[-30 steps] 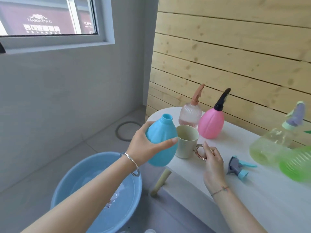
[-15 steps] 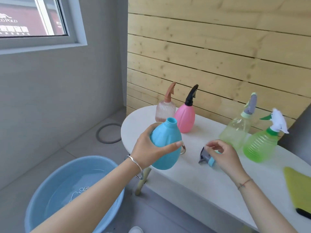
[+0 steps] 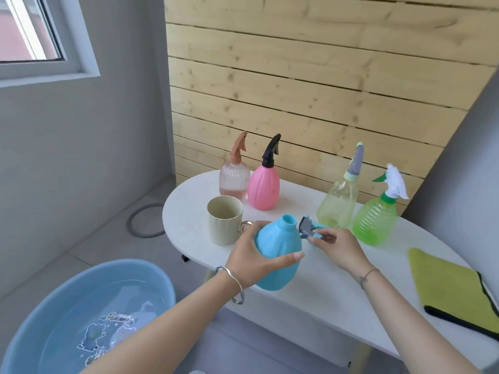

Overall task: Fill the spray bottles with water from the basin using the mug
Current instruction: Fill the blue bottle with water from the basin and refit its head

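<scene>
My left hand grips the uncapped blue spray bottle, which stands at the front edge of the white table. Just right of its neck, my right hand pinches the grey and blue spray head. The beige mug stands empty-handed to the left of the bottle, its handle beside my left hand. A blue basin holding water sits on the floor at lower left.
Along the wooden wall stand a clear pink bottle, a solid pink bottle, a yellow-green bottle and a green bottle, all capped. A yellow-green cloth lies on the table's right end.
My right hand left the mug handle, took the spray head off the table and brought it up beside the blue bottle's neck. The left hand set the bottle down at the table edge.
</scene>
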{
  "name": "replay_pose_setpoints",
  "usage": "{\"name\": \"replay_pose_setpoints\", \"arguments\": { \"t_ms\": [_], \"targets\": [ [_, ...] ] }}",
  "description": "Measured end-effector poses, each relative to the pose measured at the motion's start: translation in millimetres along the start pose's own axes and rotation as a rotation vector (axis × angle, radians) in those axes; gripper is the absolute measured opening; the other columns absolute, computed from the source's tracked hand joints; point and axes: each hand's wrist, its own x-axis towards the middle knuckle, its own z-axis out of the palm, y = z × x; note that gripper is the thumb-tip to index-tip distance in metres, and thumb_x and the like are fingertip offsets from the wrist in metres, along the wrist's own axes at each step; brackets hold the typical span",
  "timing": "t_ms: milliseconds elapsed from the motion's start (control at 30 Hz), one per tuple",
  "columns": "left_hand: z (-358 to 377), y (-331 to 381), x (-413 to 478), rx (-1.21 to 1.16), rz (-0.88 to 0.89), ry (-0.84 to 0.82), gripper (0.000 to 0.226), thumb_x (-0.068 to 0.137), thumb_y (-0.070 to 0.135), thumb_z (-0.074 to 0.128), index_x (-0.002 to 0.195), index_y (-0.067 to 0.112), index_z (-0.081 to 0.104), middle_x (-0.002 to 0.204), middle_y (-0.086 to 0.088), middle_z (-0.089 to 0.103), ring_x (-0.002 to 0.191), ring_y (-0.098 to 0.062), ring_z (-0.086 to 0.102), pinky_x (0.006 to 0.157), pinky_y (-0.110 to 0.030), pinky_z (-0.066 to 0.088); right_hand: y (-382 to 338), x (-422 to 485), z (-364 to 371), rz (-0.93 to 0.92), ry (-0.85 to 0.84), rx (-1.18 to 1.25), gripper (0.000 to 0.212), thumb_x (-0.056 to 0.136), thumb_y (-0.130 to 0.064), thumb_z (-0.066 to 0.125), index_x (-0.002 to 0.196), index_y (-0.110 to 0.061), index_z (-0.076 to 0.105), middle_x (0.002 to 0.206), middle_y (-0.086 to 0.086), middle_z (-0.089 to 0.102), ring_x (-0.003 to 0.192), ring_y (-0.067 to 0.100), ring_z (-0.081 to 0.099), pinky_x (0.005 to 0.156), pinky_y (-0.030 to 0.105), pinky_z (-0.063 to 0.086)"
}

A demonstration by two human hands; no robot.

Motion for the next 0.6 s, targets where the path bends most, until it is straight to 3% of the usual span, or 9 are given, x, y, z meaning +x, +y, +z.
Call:
{"name": "replay_pose_setpoints", "arguments": {
  "t_ms": [133,267,367,600],
  "targets": [
    [18,-8,7,0.009,-0.011,-0.036,0.085,0.041,0.066,0.082,0.115,0.032,0.055,0.105,0.012,0.062,0.097,-0.005,0.063,0.085,-0.028,0.055,-23,-11,-34,-0.008,0.161,0.482,0.022,0.085,-0.022,0.069,0.105,-0.012,0.069,0.089,-0.006,0.068,0.083,0.006,0.061,0.07,0.003,0.045],
    [37,-14,16,0.007,-0.003,-0.026,0.084,0.041,0.067,0.081,0.113,0.034,0.055,0.106,0.012,0.065,0.098,-0.006,0.063,0.087,-0.029,0.054,-55,-25,-65,-0.043,0.121,0.855,0.011,0.091,-0.026,0.059,0.097,-0.018,0.065,0.091,-0.002,0.06,0.09,0.009,0.06,0.095,0.024,0.043],
    [51,-14,20,-0.004,0.015,-0.042,0.081,0.041,0.066,0.081,0.11,0.033,0.055,0.104,0.01,0.065,0.096,-0.008,0.063,0.084,-0.027,0.054,-74,-32,-82,-0.057,0.099,1.098,0.009,0.094,-0.025,0.054,0.094,-0.022,0.062,0.097,-0.003,0.061,0.091,0.009,0.061,0.098,0.028,0.043],
    [67,-21,21,-0.018,0.036,-0.068,0.077,0.044,0.063,0.084,0.109,0.033,0.055,0.105,0.007,0.065,0.097,-0.009,0.064,0.087,-0.033,0.054,-98,-38,-85,-0.154,0.105,1.215,0.016,0.088,-0.031,0.055,0.1,-0.022,0.061,0.104,-0.006,0.064,0.1,0.009,0.06,0.1,0.027,0.04]
  ]
}}
